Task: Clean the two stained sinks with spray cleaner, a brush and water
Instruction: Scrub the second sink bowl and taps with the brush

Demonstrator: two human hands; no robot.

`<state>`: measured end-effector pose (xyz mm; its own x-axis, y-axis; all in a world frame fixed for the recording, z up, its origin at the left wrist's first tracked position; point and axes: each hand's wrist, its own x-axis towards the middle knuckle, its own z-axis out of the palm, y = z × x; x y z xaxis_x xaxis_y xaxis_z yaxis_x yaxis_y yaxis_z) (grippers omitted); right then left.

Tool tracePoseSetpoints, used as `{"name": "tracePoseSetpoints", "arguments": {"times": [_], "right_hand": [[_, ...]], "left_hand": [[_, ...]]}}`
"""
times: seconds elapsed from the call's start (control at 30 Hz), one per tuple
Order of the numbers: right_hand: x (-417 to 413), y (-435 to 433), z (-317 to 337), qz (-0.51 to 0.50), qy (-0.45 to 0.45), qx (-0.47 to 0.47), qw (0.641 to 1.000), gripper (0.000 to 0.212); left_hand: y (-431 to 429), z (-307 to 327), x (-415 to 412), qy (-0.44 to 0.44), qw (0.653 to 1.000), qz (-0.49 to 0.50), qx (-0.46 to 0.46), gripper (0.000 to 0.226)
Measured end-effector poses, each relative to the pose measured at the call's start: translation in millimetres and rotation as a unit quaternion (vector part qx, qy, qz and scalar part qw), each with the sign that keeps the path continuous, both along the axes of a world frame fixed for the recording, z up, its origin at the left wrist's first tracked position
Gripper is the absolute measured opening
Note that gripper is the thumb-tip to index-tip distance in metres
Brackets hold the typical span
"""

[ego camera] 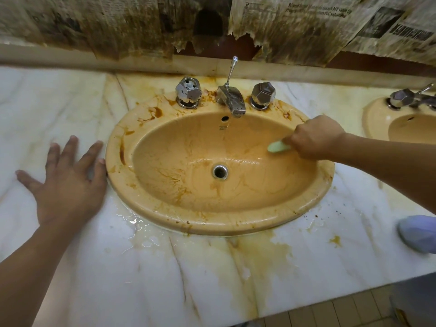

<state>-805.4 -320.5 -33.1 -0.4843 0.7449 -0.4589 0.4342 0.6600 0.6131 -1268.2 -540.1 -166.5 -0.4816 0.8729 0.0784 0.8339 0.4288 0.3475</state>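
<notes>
Marble counter (165,267) — two sinks (113,147) (371,119), one brush (278,146), two hands (68,182) (316,138).

Glossy glazed ceramic on the sink (113,152), wet and brown-stained. Polished, veined marble on the countertop (59,102). Shiny faceted chrome on the faucet (232,100) and knobs (263,93). Pale green brush (277,146), probably smooth plastic. Wrinkled, matt newspaper (295,24) behind.

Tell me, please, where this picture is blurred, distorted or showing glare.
In the head view the wide lens bows the back ledge; the brush in the right hand is blurred; wet patches on the counter by the sink catch glare; the blue thing at the right edge is soft.
</notes>
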Motion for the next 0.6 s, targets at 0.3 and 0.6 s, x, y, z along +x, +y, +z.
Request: {"name": "tracePoseSetpoints", "arguments": {"times": [0.3,0.6], "right_hand": [[-7.8,9.8,13.0,-0.091,0.054,0.032,0.994,0.039],[-14.0,10.4,12.5,-0.228,-0.033,-0.183,0.956,0.019]], "left_hand": [[6.1,-20.9,-15.8,0.046,0.999,-0.026,-0.009,0.059],[7.9,-24.8,-21.5,0.057,0.998,-0.033,-0.018,0.058]]}}
